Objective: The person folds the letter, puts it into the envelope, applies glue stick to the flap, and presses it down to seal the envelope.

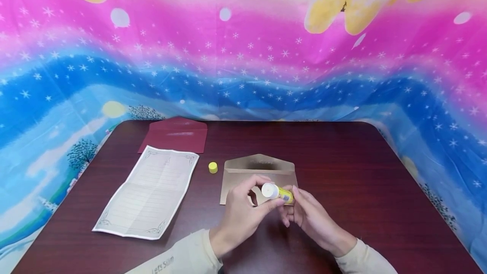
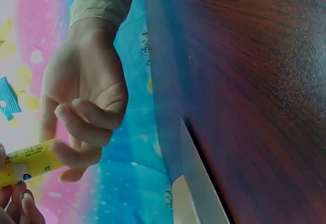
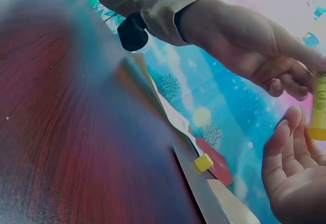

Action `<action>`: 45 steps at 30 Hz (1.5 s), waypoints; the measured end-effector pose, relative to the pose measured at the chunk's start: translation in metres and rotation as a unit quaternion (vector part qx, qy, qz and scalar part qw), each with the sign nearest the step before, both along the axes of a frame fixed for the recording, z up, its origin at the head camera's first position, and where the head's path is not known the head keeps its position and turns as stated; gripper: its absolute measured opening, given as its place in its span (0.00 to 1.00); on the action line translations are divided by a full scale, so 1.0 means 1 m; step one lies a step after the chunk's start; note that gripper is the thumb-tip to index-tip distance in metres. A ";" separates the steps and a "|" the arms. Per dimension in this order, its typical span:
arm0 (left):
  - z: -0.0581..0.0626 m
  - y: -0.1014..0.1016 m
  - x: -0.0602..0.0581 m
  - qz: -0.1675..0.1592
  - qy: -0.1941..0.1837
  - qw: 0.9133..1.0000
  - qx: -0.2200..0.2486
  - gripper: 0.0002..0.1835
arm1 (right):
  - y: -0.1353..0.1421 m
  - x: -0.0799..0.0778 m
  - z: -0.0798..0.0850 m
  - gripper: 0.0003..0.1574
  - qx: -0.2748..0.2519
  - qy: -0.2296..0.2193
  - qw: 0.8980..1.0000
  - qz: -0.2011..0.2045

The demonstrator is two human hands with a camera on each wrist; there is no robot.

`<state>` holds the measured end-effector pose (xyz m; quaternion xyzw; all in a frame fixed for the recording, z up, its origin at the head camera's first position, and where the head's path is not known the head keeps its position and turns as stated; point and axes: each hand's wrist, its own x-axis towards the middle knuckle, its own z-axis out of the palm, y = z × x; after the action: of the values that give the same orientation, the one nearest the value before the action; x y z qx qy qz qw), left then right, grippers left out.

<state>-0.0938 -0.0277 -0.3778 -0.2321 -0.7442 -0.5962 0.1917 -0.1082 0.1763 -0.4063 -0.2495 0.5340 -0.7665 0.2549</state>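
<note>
A yellow glue stick with a white top points up and left over the table. My left hand grips its barrel between thumb and fingers. At the lower end, my right hand pinches the base; in the left wrist view that right hand has its other fingers loosely curled. Behind and below the hands lies a gold-brown envelope, its flap raised toward the far side. The small yellow cap stands on the table to the left of this envelope.
A lined letter sheet with fold creases and corner ornaments lies at the left. Its top edge comes right to a dark red envelope near the table's far edge. A printed curtain hangs behind the dark wooden table.
</note>
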 end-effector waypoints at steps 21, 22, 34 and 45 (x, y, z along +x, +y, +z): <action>0.001 -0.007 -0.008 -0.024 -0.110 0.991 0.072 0.12 | 0.000 0.002 0.002 0.24 0.026 0.051 0.998 -0.019; 0.001 -0.007 -0.008 -0.027 -0.113 0.991 0.072 0.12 | 0.000 0.002 0.003 0.27 0.033 0.050 0.998 -0.015; 0.003 -0.007 -0.008 -0.015 -0.134 0.988 0.074 0.11 | -0.001 0.002 0.003 0.23 0.024 0.041 0.999 -0.026; -0.003 -0.004 -0.002 -0.006 0.055 0.998 -0.030 0.16 | -0.007 0.000 0.000 0.29 0.056 -0.010 0.998 0.012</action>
<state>-0.0960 -0.0320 -0.3807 -0.2748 -0.7488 -0.5610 0.2213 -0.1081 0.1691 -0.4062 -0.2337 0.5707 -0.7347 0.2829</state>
